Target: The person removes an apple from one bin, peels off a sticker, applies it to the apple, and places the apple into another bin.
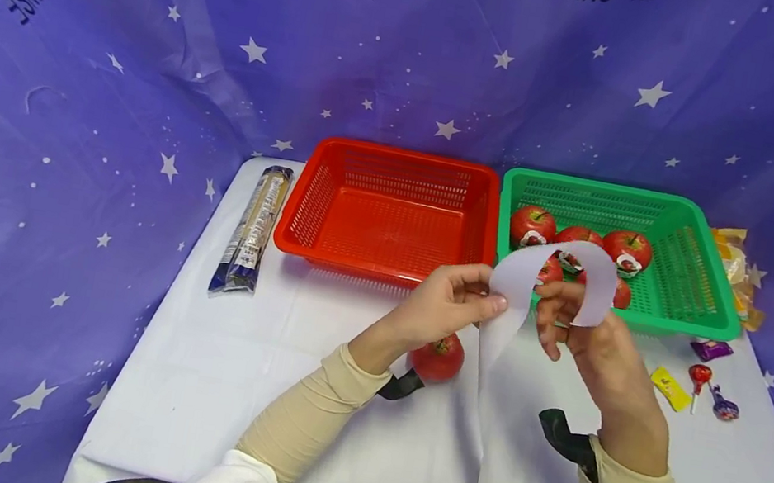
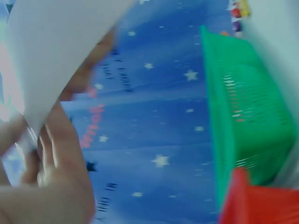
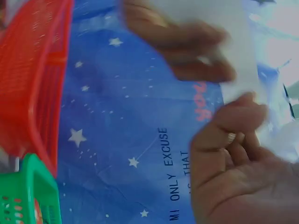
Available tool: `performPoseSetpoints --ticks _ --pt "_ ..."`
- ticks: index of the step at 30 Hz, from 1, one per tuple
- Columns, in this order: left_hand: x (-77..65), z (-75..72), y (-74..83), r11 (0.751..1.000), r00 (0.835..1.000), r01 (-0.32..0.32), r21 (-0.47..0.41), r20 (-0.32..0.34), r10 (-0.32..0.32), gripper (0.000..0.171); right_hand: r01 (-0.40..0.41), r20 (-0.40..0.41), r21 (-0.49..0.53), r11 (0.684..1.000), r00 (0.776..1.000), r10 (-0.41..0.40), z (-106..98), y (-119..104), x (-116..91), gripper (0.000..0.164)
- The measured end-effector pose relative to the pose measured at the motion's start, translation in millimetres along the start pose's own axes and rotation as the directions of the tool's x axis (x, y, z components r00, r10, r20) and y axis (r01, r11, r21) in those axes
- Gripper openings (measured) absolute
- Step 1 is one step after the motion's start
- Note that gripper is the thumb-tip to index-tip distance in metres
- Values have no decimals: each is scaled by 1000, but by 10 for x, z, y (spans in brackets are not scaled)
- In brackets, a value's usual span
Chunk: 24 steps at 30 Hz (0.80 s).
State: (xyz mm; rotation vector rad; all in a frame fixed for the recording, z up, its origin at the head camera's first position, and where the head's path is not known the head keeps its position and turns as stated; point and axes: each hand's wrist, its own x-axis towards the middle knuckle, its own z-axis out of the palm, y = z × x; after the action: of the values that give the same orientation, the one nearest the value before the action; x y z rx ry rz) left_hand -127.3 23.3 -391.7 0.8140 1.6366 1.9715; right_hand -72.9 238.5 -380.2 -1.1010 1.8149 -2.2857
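A long white strip [image 1: 514, 285], seemingly paper, loops up and over in the head view; its lower length runs down to the person's lap. My left hand [image 1: 448, 305] pinches it between thumb and fingers. My right hand [image 1: 586, 338] is just right of the loop, fingers loosely bent and apart, with the strip's curled end in front of it. In the right wrist view, nothing shows gripped in the right hand [image 3: 238, 168]. On the table beside my left wrist sits a red apple [image 1: 440, 358], partly covered. More red apples [image 1: 627, 251], some with stickers, lie in the green basket [image 1: 697, 275].
A red basket [image 1: 388, 233] stands left of the green one. Long wrapped packs [image 1: 252, 230] lie at the left table edge. Wrapped candies [image 1: 670, 388] and lollipops [image 1: 700, 376] lie at right, near an orange packet [image 1: 735, 273]. Purple starred cloth [image 1: 415, 54] rises behind.
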Motion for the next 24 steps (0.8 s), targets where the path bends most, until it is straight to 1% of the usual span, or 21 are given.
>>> performPoseSetpoints --ticks 1,2,3,4,5,6,7,8,9,10,12,13,14,15,16,17,18,20,21,23,24 --pt "19 18 59 1000 998 -3 -2 -61 3 26 -37 -8 -121 992 999 36 42 10 -31 49" --pt "39 34 111 1000 994 -5 0 -110 5 25 -73 -17 -236 969 997 71 88 19 -61 44" --pt "57 47 159 1000 988 -12 2 -152 12 24 -100 -22 -349 932 995 98 140 30 -90 41" --pt "75 60 202 1000 982 -17 6 -190 18 24 -131 -34 -450 883 991 130 188 44 -117 37" --pt "94 71 240 1000 975 -25 11 -220 27 24 -175 -52 -517 838 984 173 234 59 -138 38" --pt "115 81 272 999 968 -37 18 -247 40 24 -218 -77 -562 798 974 212 279 75 -155 39" --pt "135 90 301 999 961 -46 30 -271 52 24 -257 -100 -591 765 964 247 319 92 -162 40" --pt "155 97 329 998 956 -53 39 -287 62 25 -295 -122 -616 730 952 282 352 107 -165 37" --pt "173 101 351 997 953 -58 55 -295 72 26 -323 -145 -633 703 942 302 381 119 -166 33" --pt "187 104 373 996 955 -55 68 -289 72 28 -351 -173 -642 682 933 317 402 126 -163 27" --pt "194 98 384 993 971 -42 111 -230 66 34 -383 -224 -641 666 922 315 424 114 -149 20" --pt "185 93 369 992 983 -35 124 -176 56 38 -392 -256 -638 663 920 297 422 96 -136 16" --pt "163 86 338 990 993 -28 138 -108 43 42 -396 -287 -628 670 918 273 413 70 -120 14" --pt "129 79 294 989 999 -22 145 -27 26 46 -391 -316 -609 690 918 242 396 39 -99 14" --pt "84 74 237 989 999 -14 150 53 6 51 -385 -347 -589 711 915 208 373 5 -76 15" --pt "32 73 168 986 993 -4 166 117 -15 54 -377 -384 -558 740 907 172 348 -31 -49 16" --pt "-23 79 95 986 985 9 169 166 -38 54 -369 -425 -531 763 895 137 319 -67 -23 17" --pt "-127 108 -46 981 975 26 191 210 -67 49 -356 -497 -474 806 863 89 263 -129 23 18" --pt "-170 133 -103 980 975 30 196 211 -72 45 -352 -526 -454 818 848 72 234 -155 41 20" --pt "-229 186 -181 977 984 24 211 165 -60 34 -374 -572 -430 822 817 73 191 -191 71 19" --pt "-246 216 -203 978 990 12 210 134 -42 29 -395 -572 -429 812 815 94 169 -205 79 19"
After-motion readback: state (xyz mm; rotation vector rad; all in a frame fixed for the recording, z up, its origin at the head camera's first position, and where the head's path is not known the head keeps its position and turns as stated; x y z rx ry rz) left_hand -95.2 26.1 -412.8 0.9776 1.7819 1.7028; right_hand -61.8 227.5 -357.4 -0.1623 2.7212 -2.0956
